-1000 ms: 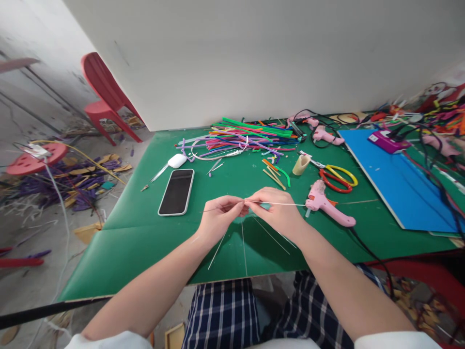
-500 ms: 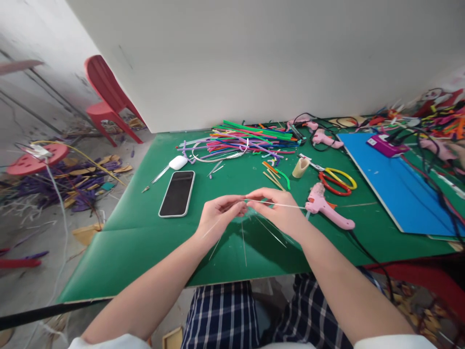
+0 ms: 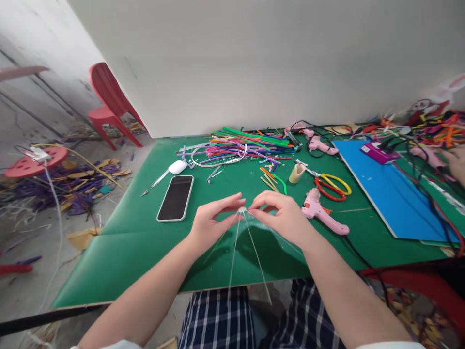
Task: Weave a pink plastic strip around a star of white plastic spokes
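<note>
My left hand (image 3: 209, 223) and my right hand (image 3: 281, 215) meet above the green table (image 3: 119, 252), fingertips pinched together on the top of a bundle of thin white wires (image 3: 242, 237). The wire ends fan downward toward my lap. A black phone (image 3: 175, 197) lies left of my left hand. To the right of my right hand lies a pink glue gun (image 3: 323, 214).
A pile of coloured pipe cleaners (image 3: 243, 143) lies at the back, with a white earbud case (image 3: 177, 167), a tape roll (image 3: 297, 173) and red-yellow scissors (image 3: 332, 185). A blue board (image 3: 388, 194) and cables are right. A red chair (image 3: 109, 109) stands left. Another person's hand (image 3: 457, 165) shows far right.
The horizontal wire in my right hand has been brought in to the pinch; the wires now hang down in a fan. Both hands have risen slightly.
</note>
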`<move>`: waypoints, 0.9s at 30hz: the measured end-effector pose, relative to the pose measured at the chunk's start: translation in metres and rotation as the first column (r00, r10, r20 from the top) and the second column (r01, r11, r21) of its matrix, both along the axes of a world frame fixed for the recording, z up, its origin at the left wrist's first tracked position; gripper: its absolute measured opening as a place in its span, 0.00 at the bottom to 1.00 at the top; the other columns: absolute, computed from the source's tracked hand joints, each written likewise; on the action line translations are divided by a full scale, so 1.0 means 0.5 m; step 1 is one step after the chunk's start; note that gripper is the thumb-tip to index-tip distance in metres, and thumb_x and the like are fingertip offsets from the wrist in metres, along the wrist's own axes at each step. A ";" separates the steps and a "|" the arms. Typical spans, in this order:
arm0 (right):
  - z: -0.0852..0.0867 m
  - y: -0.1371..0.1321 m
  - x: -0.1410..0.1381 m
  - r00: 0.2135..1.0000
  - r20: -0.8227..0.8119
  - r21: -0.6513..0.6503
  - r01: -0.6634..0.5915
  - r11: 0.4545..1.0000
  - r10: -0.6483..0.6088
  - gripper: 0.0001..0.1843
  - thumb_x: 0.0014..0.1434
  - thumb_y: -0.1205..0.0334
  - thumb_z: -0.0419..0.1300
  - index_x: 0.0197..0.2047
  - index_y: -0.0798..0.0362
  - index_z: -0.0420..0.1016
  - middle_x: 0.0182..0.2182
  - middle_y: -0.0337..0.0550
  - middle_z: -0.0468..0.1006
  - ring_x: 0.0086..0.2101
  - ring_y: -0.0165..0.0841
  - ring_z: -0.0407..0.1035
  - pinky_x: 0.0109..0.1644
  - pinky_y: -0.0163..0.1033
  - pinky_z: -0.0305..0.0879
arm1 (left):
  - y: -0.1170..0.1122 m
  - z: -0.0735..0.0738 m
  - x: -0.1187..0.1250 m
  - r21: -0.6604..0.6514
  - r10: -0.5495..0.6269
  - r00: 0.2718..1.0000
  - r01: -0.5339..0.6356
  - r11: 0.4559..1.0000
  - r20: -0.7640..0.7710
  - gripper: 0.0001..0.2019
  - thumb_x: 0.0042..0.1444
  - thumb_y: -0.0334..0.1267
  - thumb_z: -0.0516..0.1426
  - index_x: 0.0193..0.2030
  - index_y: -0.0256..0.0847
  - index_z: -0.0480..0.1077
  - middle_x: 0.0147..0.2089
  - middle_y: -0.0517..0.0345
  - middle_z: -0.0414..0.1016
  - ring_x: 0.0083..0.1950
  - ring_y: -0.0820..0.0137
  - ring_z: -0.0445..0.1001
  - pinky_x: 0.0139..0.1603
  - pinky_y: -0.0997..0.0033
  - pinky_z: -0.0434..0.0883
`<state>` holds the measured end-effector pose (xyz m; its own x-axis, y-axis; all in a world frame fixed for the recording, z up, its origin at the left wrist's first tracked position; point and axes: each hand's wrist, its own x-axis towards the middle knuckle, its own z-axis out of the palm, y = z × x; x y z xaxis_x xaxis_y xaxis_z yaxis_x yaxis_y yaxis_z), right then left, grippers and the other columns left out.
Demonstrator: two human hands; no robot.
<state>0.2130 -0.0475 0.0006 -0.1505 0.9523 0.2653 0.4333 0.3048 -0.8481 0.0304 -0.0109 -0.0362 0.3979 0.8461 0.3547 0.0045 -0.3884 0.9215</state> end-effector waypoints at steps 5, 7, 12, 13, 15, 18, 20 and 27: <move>-0.001 0.008 0.015 0.990 -0.063 0.088 0.132 0.987 -0.126 0.03 0.52 0.63 0.61 0.28 0.51 0.74 0.30 0.40 0.74 0.33 0.30 0.69 0.35 0.35 0.67 | 0.030 0.005 -0.020 -0.074 0.097 0.990 -0.090 0.993 0.103 0.14 0.50 0.33 0.59 0.46 0.41 0.72 0.48 0.53 0.74 0.51 0.63 0.71 0.55 0.61 0.68; -0.009 0.014 0.018 0.976 -0.061 0.140 0.214 0.967 -0.207 0.03 0.52 0.63 0.61 0.28 0.51 0.74 0.29 0.39 0.74 0.32 0.30 0.68 0.37 0.36 0.66 | 0.036 0.004 -0.025 -0.070 0.199 0.968 -0.191 0.979 0.150 0.12 0.52 0.33 0.58 0.44 0.42 0.72 0.47 0.54 0.75 0.50 0.64 0.71 0.54 0.61 0.68; -0.046 0.033 0.014 0.944 -0.011 0.189 0.325 0.927 -0.329 0.03 0.52 0.62 0.61 0.28 0.50 0.75 0.27 0.38 0.75 0.30 0.31 0.67 0.36 0.37 0.64 | 0.040 -0.004 -0.022 -0.054 0.280 0.959 -0.277 0.959 0.046 0.10 0.53 0.36 0.56 0.42 0.41 0.73 0.45 0.54 0.75 0.48 0.64 0.72 0.51 0.64 0.68; -0.054 0.035 0.012 0.942 -0.003 0.179 0.331 0.926 -0.336 0.03 0.52 0.62 0.61 0.28 0.50 0.75 0.27 0.38 0.75 0.29 0.31 0.67 0.34 0.37 0.64 | 0.040 -0.006 -0.020 -0.053 0.279 0.960 -0.278 0.959 0.020 0.10 0.53 0.37 0.56 0.42 0.40 0.73 0.45 0.53 0.75 0.48 0.64 0.72 0.51 0.64 0.69; -0.065 0.039 0.008 0.941 0.017 0.158 0.331 0.930 -0.338 0.04 0.52 0.62 0.60 0.28 0.50 0.75 0.26 0.39 0.75 0.27 0.30 0.67 0.32 0.37 0.63 | 0.041 -0.011 -0.015 -0.043 0.276 0.961 -0.277 0.960 -0.026 0.11 0.53 0.38 0.56 0.42 0.40 0.73 0.45 0.53 0.75 0.48 0.64 0.72 0.51 0.63 0.68; -0.074 0.041 0.005 0.947 0.068 0.139 0.303 0.943 -0.315 0.03 0.52 0.63 0.60 0.28 0.51 0.75 0.25 0.38 0.74 0.26 0.30 0.67 0.30 0.35 0.62 | 0.045 -0.021 -0.010 -0.005 0.265 0.958 -0.267 0.964 -0.109 0.11 0.54 0.39 0.54 0.43 0.41 0.72 0.44 0.53 0.75 0.47 0.64 0.72 0.51 0.63 0.68; -0.075 0.041 0.005 0.949 0.127 0.130 0.273 0.953 -0.289 0.04 0.52 0.62 0.60 0.28 0.50 0.75 0.24 0.38 0.74 0.25 0.29 0.66 0.28 0.34 0.61 | 0.048 -0.028 -0.009 0.023 0.249 0.955 -0.249 0.968 -0.162 0.12 0.55 0.40 0.54 0.44 0.41 0.72 0.45 0.53 0.75 0.47 0.64 0.72 0.51 0.63 0.68; -0.072 0.033 0.005 0.943 0.211 0.118 0.238 0.964 -0.259 0.04 0.52 0.61 0.60 0.29 0.50 0.75 0.24 0.38 0.75 0.26 0.29 0.68 0.29 0.34 0.61 | 0.047 -0.035 -0.005 0.140 0.242 0.939 -0.213 0.967 -0.245 0.13 0.55 0.39 0.53 0.46 0.43 0.71 0.47 0.53 0.74 0.50 0.64 0.70 0.52 0.62 0.67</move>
<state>0.2155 -0.0308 -0.0352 0.0226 0.9409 0.3379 0.6796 0.2334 -0.6954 0.0279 0.0127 -0.0537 0.2896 0.8865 0.3608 0.3364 -0.4472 0.8287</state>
